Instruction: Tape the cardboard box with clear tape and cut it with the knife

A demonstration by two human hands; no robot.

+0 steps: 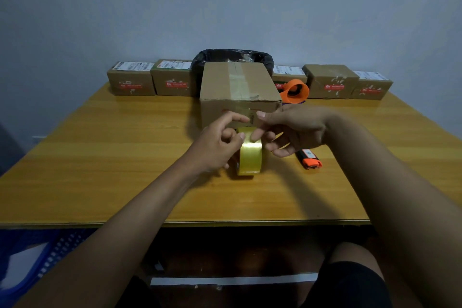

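Observation:
A brown cardboard box (238,87) stands in the middle of the wooden table (100,152), with a strip of clear tape along its top and down its front face. A yellowish roll of clear tape (250,157) stands on edge just in front of the box. My left hand (217,145) touches the roll's left side, thumb and fingers pinching at its top. My right hand (292,130) reaches over from the right, its fingers on the roll's top edge. An orange and black knife (310,159) lies on the table just right of the roll.
An orange tape dispenser (295,91) sits right of the box. Several small labelled cartons (131,81) line the back edge by the wall, with a black-lined bin (232,57) behind the box. A blue plastic crate (37,262) is on the floor at the lower left.

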